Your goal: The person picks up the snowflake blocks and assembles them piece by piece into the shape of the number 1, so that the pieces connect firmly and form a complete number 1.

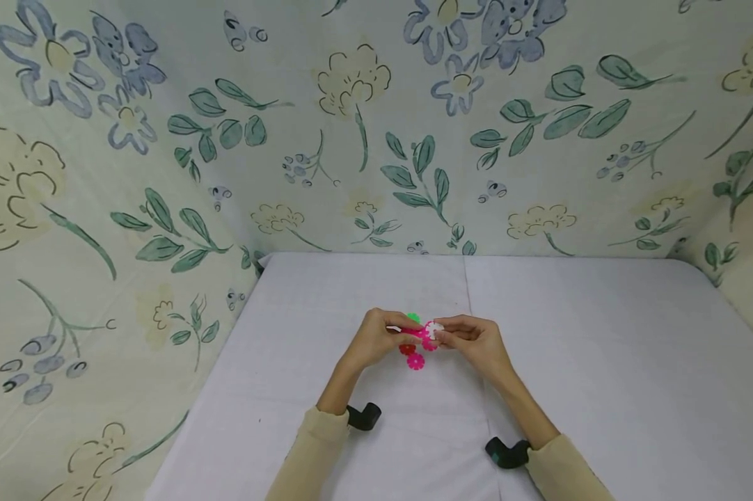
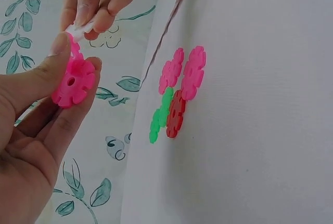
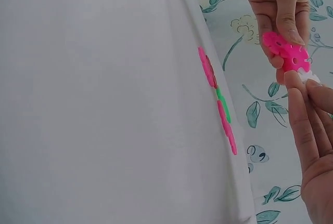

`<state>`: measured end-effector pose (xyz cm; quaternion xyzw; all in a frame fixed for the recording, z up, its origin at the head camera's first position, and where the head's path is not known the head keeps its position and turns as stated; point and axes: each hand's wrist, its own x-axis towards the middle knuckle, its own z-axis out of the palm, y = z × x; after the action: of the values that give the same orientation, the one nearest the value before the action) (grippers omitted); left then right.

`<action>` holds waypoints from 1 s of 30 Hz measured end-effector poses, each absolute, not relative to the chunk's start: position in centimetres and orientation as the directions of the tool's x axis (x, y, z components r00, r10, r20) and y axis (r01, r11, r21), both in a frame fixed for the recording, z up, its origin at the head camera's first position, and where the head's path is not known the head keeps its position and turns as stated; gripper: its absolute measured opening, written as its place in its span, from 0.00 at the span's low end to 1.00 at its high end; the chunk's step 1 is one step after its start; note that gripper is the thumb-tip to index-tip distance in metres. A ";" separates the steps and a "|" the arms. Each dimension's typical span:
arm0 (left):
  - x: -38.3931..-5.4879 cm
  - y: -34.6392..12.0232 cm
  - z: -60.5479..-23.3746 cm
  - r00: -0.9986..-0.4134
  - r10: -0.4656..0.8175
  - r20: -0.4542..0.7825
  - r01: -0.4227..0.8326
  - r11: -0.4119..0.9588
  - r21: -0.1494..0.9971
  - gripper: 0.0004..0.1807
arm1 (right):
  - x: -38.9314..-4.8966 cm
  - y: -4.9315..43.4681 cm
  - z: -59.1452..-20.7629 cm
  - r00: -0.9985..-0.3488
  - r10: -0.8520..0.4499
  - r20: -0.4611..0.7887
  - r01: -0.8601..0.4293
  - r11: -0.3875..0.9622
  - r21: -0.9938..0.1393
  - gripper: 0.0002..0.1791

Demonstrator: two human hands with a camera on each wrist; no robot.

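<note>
— Left hand (image 1: 376, 339): finger state?
— Pinching pink discs (image 2: 78, 86); right hand (image 1: 479, 346) pinches white disc (image 1: 433, 329) at their edge, over white cloth (image 1: 602, 348) bearing more discs (image 2: 176, 114).
— Possible fault?
— White disc could slip; likely cause: misaligned notches under pressure.

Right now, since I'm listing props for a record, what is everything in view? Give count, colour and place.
Held pink flower discs: at least two, pink, in the left hand
White flower disc: one, white, in the right hand
Red flower disc: at least one, red, on the white cloth
Green flower disc: at least one, green, beside the red
Loose pink flower discs: at least two, pink, on the white cloth
Flowered cloth: at least one, pale with coloured print, behind
Black gadgets: two, black, near the wrists
Sleeves: two, beige, forearms
Hands: two, bare, above the white cloth
</note>
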<state>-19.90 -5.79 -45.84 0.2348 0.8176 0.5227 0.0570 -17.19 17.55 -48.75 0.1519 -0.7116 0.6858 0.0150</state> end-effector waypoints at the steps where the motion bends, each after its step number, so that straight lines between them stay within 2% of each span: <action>1: -19.9 -5.8 -45.9 -0.884 0.441 0.155 0.325 0.341 0.882 0.11 | -17.2 17.5 -48.7 -0.953 -0.193 0.232 -0.240 0.016 -0.971 0.17; 30: -20.2 -6.1 -46.3 -0.883 0.450 0.137 0.306 0.330 0.893 0.08 | -17.0 17.1 -48.6 -0.947 -0.215 0.238 -0.255 0.055 -0.965 0.15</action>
<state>-20.15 -6.07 -46.33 0.2326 0.8128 0.5299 0.0675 -16.98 17.08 -48.55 0.1618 -0.7261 0.6681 0.0149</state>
